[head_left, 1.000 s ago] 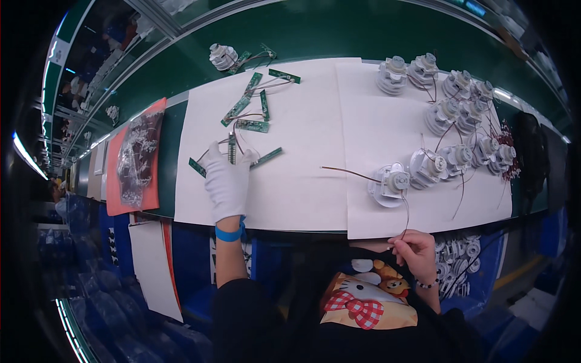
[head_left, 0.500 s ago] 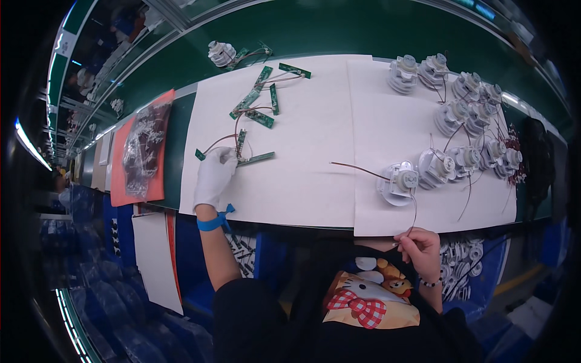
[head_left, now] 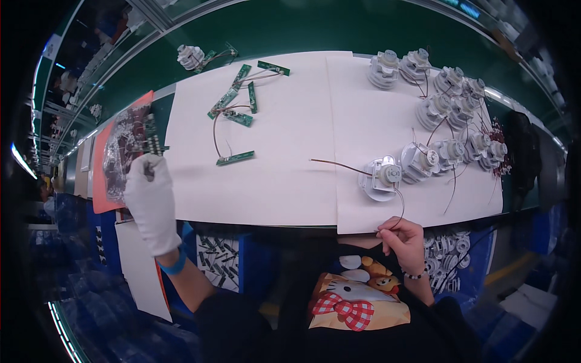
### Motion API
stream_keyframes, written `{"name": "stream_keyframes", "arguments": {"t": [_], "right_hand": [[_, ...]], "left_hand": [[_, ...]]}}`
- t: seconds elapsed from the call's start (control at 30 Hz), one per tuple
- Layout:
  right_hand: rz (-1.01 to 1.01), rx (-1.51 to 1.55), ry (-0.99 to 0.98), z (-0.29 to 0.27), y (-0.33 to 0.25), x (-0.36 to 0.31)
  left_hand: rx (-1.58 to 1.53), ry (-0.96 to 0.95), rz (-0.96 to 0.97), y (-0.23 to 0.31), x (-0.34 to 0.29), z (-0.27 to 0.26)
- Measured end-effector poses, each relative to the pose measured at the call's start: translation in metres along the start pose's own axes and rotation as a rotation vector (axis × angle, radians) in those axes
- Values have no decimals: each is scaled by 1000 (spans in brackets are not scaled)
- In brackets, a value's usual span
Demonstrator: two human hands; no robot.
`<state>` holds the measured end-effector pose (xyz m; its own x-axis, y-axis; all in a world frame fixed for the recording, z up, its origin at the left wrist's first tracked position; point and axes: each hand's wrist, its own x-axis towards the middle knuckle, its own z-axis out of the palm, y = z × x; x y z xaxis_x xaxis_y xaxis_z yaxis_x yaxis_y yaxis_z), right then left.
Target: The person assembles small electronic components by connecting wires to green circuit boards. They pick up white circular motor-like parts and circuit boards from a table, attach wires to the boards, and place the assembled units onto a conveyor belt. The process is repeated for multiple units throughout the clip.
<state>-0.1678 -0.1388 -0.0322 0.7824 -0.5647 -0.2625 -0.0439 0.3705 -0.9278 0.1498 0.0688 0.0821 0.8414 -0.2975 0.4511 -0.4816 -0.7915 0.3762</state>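
My left hand, in a white glove, is closed on a small green circuit board that stands up from the fingertips over the left side. My bare right hand pinches the end of a thin wire at the table's front edge. That wire runs up to the nearest white round motor unit, from which a second brown wire stretches leftward. A long green circuit board lies alone on the white sheet, and several wired boards lie in a cluster beyond it.
Several more white motor units stand on the right sheet. A plastic bag of small parts rests on an orange sheet at left. Below the table edge are bins of circuit boards and white plastic parts. Another motor unit sits far left.
My left hand has moved left, lifting a circuit board off the white sheet. My right hand still pinches the wire at the front edge. The whole view has shifted slightly.
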Motion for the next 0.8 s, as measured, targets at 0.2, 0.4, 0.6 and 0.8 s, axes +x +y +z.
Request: {"name": "stream_keyframes", "arguments": {"t": [0.2, 0.4, 0.6, 0.8], "right_hand": [[-38, -8, -30, 4, -8, 0], [35, 47, -67, 9, -8, -1], [32, -70, -105, 13, 1, 4], [7, -93, -146, 17, 2, 9]], "left_hand": [[-212, -262, 591, 78, -77, 58], [127, -410, 745, 79, -113, 99], [155, -369, 834, 79, -128, 94], [-201, -699, 547, 82, -105, 103]]}}
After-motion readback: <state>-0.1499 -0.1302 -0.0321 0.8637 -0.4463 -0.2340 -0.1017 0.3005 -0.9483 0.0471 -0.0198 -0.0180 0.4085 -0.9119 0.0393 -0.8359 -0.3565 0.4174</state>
